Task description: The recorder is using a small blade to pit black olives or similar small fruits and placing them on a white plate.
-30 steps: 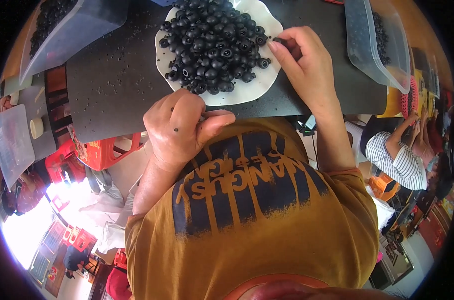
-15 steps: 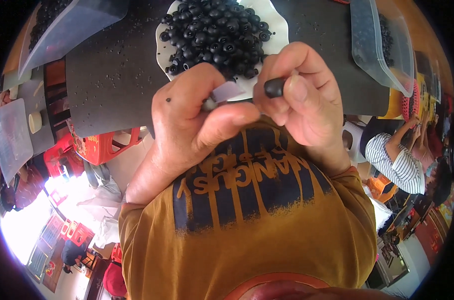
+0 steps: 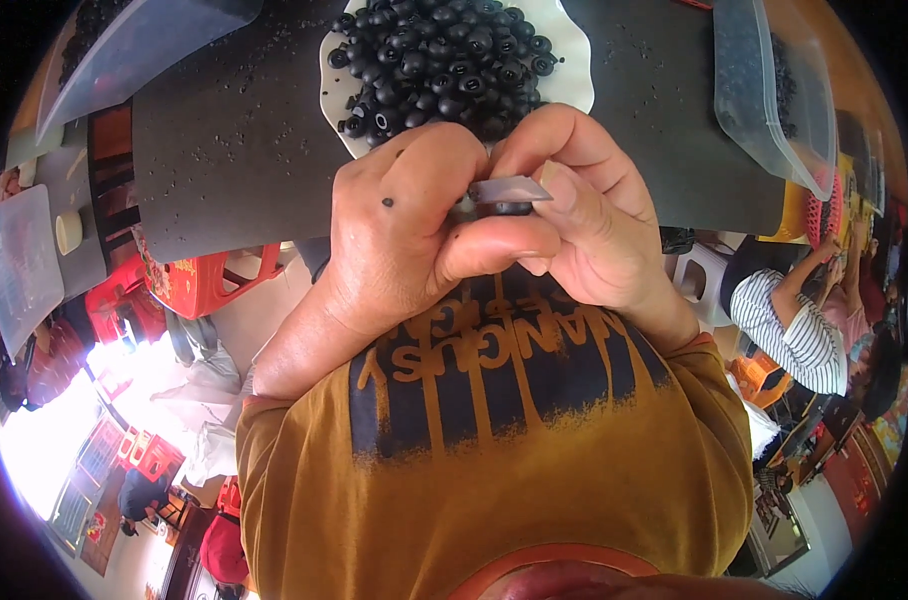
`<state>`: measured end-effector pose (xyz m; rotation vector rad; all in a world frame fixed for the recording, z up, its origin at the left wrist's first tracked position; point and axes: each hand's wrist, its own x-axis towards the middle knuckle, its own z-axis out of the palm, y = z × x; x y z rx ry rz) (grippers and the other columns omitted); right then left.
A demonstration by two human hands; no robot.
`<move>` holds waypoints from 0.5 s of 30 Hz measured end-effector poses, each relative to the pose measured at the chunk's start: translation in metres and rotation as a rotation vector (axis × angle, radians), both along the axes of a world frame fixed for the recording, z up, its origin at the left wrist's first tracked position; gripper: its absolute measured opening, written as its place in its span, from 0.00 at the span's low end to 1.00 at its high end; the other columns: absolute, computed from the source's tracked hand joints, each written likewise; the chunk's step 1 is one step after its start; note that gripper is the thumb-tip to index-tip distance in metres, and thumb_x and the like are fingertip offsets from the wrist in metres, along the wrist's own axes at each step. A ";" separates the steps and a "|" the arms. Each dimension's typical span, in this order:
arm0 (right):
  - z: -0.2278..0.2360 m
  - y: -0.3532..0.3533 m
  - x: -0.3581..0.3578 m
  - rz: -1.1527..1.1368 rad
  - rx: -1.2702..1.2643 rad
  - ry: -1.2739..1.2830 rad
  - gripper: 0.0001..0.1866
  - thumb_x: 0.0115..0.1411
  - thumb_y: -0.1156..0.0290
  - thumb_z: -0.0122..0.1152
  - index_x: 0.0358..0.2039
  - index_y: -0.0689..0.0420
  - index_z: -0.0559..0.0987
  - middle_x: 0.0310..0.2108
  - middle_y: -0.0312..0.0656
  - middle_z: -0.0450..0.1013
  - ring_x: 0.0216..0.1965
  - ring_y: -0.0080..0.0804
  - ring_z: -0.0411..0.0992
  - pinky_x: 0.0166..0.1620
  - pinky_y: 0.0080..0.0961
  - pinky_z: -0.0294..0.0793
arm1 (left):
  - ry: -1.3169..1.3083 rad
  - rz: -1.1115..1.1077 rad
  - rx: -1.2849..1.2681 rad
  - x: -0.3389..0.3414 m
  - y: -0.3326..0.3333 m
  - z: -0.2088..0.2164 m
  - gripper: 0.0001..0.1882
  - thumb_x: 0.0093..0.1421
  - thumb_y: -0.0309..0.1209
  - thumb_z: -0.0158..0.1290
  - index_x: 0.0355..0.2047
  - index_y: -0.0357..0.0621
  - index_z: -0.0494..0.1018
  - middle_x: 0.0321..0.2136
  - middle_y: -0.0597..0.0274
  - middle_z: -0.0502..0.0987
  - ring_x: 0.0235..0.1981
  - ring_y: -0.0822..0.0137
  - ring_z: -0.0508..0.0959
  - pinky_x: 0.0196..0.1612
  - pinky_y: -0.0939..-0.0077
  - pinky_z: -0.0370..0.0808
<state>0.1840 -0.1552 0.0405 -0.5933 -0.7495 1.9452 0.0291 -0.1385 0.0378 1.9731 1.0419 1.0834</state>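
Observation:
My left hand (image 3: 404, 215) is closed round a small knife whose handle is mostly hidden in the fist. The short angled knife blade (image 3: 512, 189) points right and reaches my right thumb. Between the thumb and fingers of my right hand (image 3: 594, 210) is a small black rubber-like part (image 3: 514, 208), mostly covered by the blade and fingers. A tiny black crumb clings to the back of my left hand. Just beyond both hands, a white wavy-edged plate (image 3: 577, 60) carries a heap of small round black parts (image 3: 444, 60), some with holes showing.
Black crumbs lie scattered over the dark table (image 3: 224, 150). Clear plastic bins stand at the far left (image 3: 154, 50) and far right (image 3: 749, 90), the right one with black bits in it. Red stools (image 3: 214, 290) are beside the table; a person in stripes (image 3: 789, 325) sits to the right.
My hands have come together, bringing the knife blade against the black part in my right fingers. Before, the part was held apart from the blade, to its right.

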 end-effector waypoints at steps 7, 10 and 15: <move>-0.010 -0.005 -0.006 -0.050 0.098 0.024 0.07 0.60 0.67 0.50 0.34 0.58 0.69 0.21 0.30 0.67 0.20 0.12 0.59 0.24 0.09 0.59 | 0.018 0.009 0.093 -0.001 0.000 -0.007 0.29 0.42 0.58 0.52 0.20 0.41 0.64 0.14 0.61 0.66 0.13 0.61 0.70 0.15 0.74 0.67; -0.013 -0.007 -0.009 -0.096 0.112 0.027 0.07 0.60 0.68 0.50 0.34 0.58 0.69 0.21 0.31 0.66 0.20 0.12 0.59 0.23 0.09 0.59 | 0.034 0.007 0.176 -0.001 0.000 -0.013 0.29 0.44 0.58 0.50 0.20 0.41 0.64 0.14 0.61 0.67 0.13 0.61 0.70 0.15 0.73 0.67; -0.018 -0.008 -0.010 -0.086 0.203 0.056 0.07 0.60 0.69 0.50 0.34 0.58 0.69 0.20 0.30 0.64 0.20 0.12 0.59 0.23 0.09 0.59 | 0.044 0.055 0.333 0.001 -0.003 -0.019 0.28 0.46 0.58 0.50 0.21 0.41 0.63 0.14 0.62 0.65 0.12 0.62 0.68 0.12 0.74 0.66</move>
